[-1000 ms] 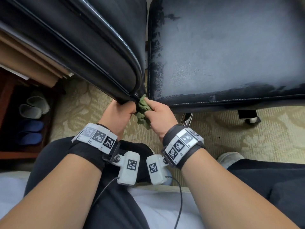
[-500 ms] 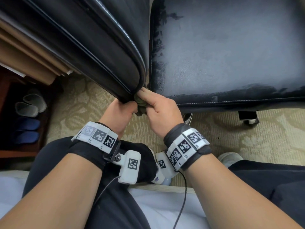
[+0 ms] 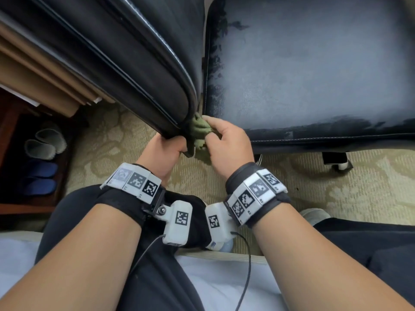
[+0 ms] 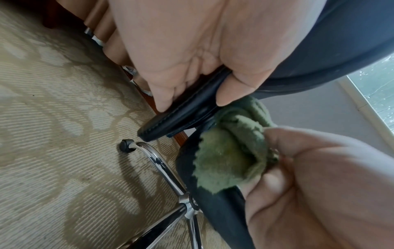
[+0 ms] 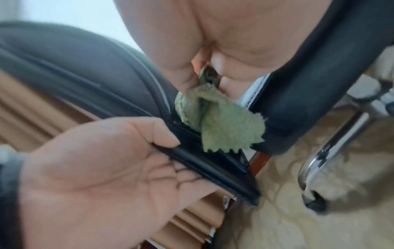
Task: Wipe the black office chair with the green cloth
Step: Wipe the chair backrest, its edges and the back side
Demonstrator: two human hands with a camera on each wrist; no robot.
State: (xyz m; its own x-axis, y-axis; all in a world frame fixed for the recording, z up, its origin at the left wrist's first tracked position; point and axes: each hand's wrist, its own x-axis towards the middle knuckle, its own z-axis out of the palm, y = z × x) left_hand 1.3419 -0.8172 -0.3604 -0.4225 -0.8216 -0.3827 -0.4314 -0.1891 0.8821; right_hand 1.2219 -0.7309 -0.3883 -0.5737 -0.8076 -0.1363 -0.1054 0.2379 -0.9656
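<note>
The black office chair fills the top of the head view: its backrest (image 3: 116, 63) slants at the left and its dusty seat (image 3: 314, 68) lies at the right. My left hand (image 3: 164, 149) grips the backrest's lower corner (image 4: 177, 121), thumb on one face and fingers on the other. My right hand (image 3: 226, 142) pinches the bunched green cloth (image 3: 198, 131) in the narrow gap between backrest and seat. The cloth (image 4: 230, 151) touches the backrest's edge, and a loose zigzag-cut corner (image 5: 224, 128) hangs below the fingers.
Patterned beige carpet (image 3: 370, 187) lies under the chair. The chrome star base (image 4: 170, 170) with a black caster (image 4: 125, 145) stands below the seat. A wooden shelf with slippers (image 3: 42, 144) is at the left. My dark-trousered legs (image 3: 139, 277) sit close to the chair.
My right hand drew back down out of the gap, so the green cloth shows again after being mostly hidden half a second ago. The left hand kept its hold on the backrest corner.
</note>
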